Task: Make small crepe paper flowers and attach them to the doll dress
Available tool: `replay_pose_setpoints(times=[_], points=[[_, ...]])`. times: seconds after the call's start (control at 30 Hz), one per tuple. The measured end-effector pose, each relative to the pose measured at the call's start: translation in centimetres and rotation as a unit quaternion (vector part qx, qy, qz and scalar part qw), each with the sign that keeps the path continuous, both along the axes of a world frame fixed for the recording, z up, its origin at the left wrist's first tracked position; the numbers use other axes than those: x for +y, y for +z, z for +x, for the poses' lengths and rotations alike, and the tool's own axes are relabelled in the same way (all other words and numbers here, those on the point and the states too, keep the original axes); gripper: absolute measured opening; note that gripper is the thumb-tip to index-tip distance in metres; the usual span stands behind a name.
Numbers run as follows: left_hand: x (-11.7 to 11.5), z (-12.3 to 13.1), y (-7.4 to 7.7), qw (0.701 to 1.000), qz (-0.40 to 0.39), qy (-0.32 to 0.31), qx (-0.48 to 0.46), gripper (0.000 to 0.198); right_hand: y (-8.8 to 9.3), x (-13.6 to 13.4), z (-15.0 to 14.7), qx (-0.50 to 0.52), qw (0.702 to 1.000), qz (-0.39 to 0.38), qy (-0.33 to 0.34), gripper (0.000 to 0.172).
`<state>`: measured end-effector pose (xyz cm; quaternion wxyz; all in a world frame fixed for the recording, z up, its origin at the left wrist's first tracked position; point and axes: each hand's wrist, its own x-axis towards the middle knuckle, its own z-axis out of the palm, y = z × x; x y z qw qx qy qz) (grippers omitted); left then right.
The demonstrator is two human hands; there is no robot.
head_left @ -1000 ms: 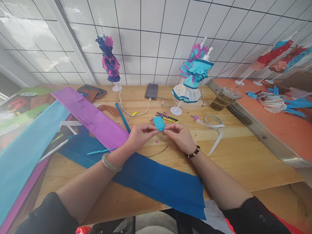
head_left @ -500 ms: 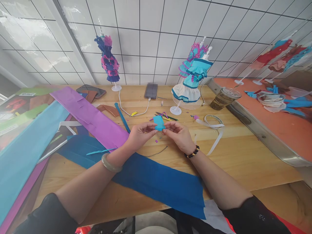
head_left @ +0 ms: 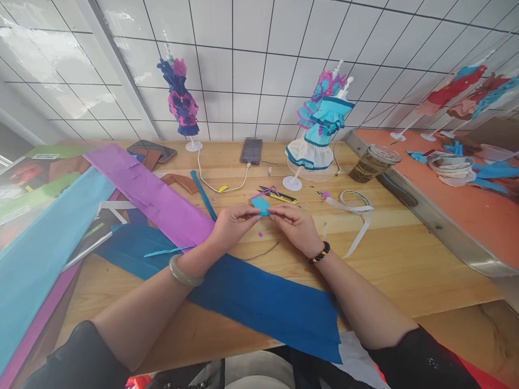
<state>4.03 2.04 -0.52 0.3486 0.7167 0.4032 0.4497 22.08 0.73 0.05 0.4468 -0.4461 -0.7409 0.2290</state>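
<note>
A small piece of bright blue crepe paper (head_left: 260,204) is pinched between my two hands above the middle of the table. My left hand (head_left: 232,227) grips its lower left edge with thumb and fingers. From the other side my right hand (head_left: 298,227) pinches the lower right edge. The paper's top part tilts away from me. Just behind it lie yellow-and-black thread snips (head_left: 279,195) with a purple strip (head_left: 270,190) beside them. Beneath my left forearm stretches a long dark blue crepe paper sheet (head_left: 263,300), partly covered by a purple sheet (head_left: 162,200).
Miniature dresses on stands (head_left: 183,105) rise at the back, with more blue ones (head_left: 324,127) to the right. A phone (head_left: 251,151) on a white cable lies between them. White tape (head_left: 357,202) and a lidded cup (head_left: 373,163) sit at right. Light blue paper (head_left: 48,254) covers the left.
The small blue paper has tipped over and looks shorter, and its top has shifted slightly left. My right fingers have drawn a little to the left. Both hands keep their pinch.
</note>
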Motion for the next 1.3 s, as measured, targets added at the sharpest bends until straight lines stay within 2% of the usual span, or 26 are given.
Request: replay_pose_setpoints(times=[0.37, 0.83, 0.93, 1.03, 1.17, 1.3], points=[[0.09, 0.01, 0.04, 0.995, 0.073, 0.003, 0.065, 0.016, 0.09, 0.06, 0.12, -0.06, 0.998, 0.009, 0.028, 0.017], [0.05, -0.09, -0.25, 0.989, 0.102, 0.017, 0.103, 0.012, 0.15, 0.05, 0.08, -0.074, 0.997, 0.008, 0.028, 0.016], [-0.01, -0.08, -0.21, 0.99, 0.089, 0.029, 0.102, 0.011, 0.07, -0.08, 0.01, -0.051, 0.998, -0.012, 0.02, 0.015], [-0.06, -0.02, -0.07, 0.995, 0.046, 0.041, 0.08, 0.011, -0.07, -0.19, -0.15, 0.005, 0.998, -0.067, 0.004, 0.015], [-0.13, 0.03, 0.27, 0.998, -0.024, 0.038, 0.044, 0.014, -0.31, -0.14, -0.29, 0.088, 0.987, -0.133, -0.002, 0.017], [-0.2, -0.04, 0.5, 0.998, -0.043, 0.032, 0.022, 0.017, -0.28, -0.06, -0.36, 0.136, 0.976, -0.17, -0.003, 0.019]])
